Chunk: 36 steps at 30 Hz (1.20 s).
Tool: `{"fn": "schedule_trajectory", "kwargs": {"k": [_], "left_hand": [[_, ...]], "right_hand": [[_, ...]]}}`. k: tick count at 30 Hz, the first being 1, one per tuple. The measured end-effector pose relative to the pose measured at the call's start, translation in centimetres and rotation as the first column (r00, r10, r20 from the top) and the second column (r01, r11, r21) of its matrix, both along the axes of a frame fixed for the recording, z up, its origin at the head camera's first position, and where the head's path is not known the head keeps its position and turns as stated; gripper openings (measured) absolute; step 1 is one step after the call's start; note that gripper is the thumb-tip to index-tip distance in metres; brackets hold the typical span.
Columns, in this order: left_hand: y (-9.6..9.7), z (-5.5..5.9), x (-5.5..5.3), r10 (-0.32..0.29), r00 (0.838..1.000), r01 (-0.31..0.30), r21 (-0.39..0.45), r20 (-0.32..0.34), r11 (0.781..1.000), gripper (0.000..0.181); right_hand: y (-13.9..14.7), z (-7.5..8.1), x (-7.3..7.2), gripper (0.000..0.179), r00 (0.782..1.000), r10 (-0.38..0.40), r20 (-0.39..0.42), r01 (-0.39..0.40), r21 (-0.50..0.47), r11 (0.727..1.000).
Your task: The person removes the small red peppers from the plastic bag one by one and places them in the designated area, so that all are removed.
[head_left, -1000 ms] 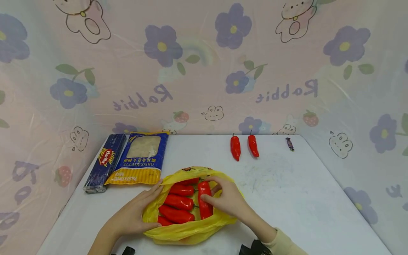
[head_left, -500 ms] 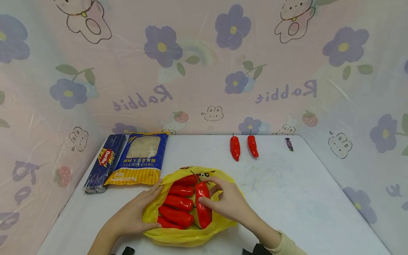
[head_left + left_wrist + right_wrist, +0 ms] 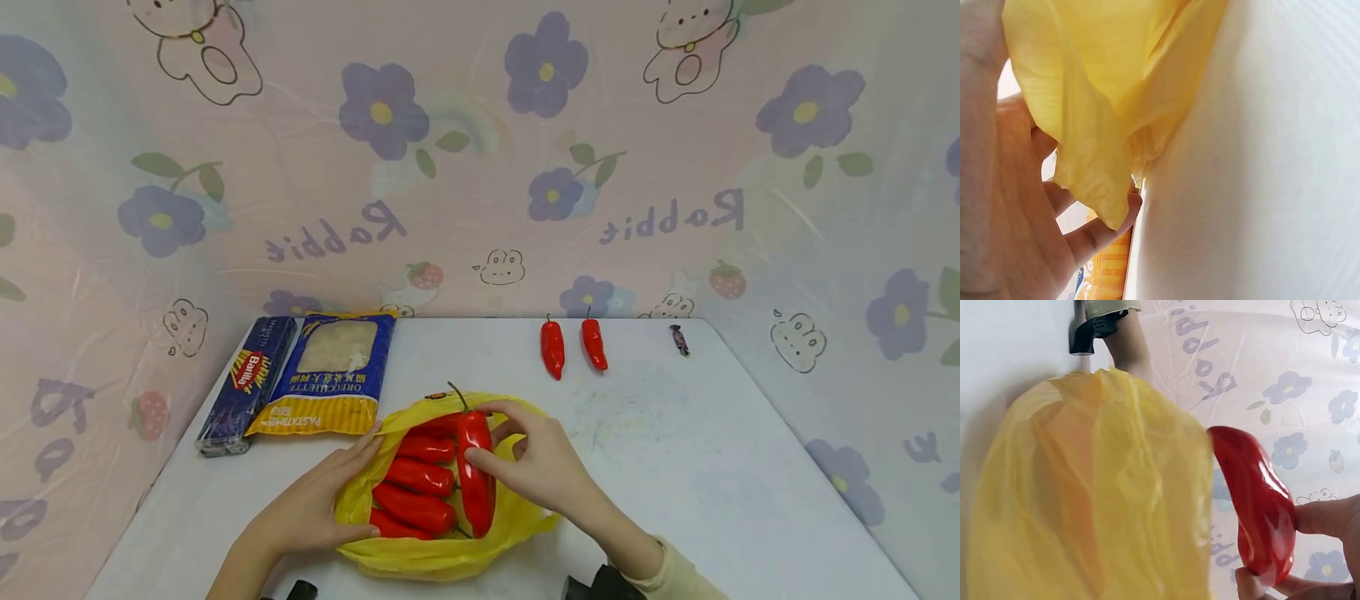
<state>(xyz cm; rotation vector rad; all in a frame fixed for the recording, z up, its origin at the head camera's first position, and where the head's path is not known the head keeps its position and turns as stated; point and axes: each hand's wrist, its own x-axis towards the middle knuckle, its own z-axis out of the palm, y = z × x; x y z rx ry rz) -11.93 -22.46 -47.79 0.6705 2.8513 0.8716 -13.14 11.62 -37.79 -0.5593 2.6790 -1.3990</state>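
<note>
In the head view, a yellow plastic bag [image 3: 438, 560] lies with its mouth spread, several red peppers [image 3: 420, 477] stacked inside. My left hand [image 3: 307, 504] holds the left side of its rim, thumb near the front and fingers toward the back. The left wrist view has a loose yellow flap [image 3: 1094, 169] across those fingers. My right hand [image 3: 547, 471] pinches one long red pepper [image 3: 477, 479] between thumb and fingers, stem pointing away, over the right part of the mouth. From the right wrist, this pepper [image 3: 1259, 506] stands out past the bag's rim [image 3: 1207, 487].
At the back left lie a blue Barilla box [image 3: 247, 383] and a blue and yellow orecchiette packet [image 3: 330, 375]. Two red peppers [image 3: 552, 350] lie near the table's back edge, with a small wrapped candy [image 3: 679, 340] to their right. A patterned curtain [image 3: 480, 167] hangs behind.
The right hand's pepper has risen from within the bag, its stem now reaching past the back rim, and shifted slightly left. The left hand stays where it was.
</note>
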Motion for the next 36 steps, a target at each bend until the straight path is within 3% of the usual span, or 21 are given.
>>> {"fn": "schedule_trajectory", "kwargs": {"k": [7, 14, 23, 36], "left_hand": [[0.0, 0.2, 0.0, -0.008, 1.000, 0.008, -0.005, -0.008, 1.000, 0.112], [0.1, 0.4, 0.0, 0.004, 1.000, -0.004, -0.008, 0.011, 1.000, 0.113], [0.0, 0.5, -0.1, 0.005, 1.000, -0.005, -0.024, 0.012, 1.000, 0.113], [0.0, 0.3, -0.1, 0.002, 1.000, -0.002, -0.028, 0.005, 1.000, 0.113]], "right_hand": [[0.6, 1.7, -0.2, 0.049, 1.000, -0.019, -0.009, 0.019, -0.004, 1.000], [1.1, 2.4, -0.4, 0.049, 0.998, -0.056, 0.011, 0.056, -0.001, 0.998], [2.8, 2.4, -1.4, 0.051, 0.994, -0.099, 0.039, 0.099, 0.015, 0.995], [7.8, 1.6, -3.4, 0.055, 0.971, -0.237, -0.016, 0.238, 0.057, 0.970]]}}
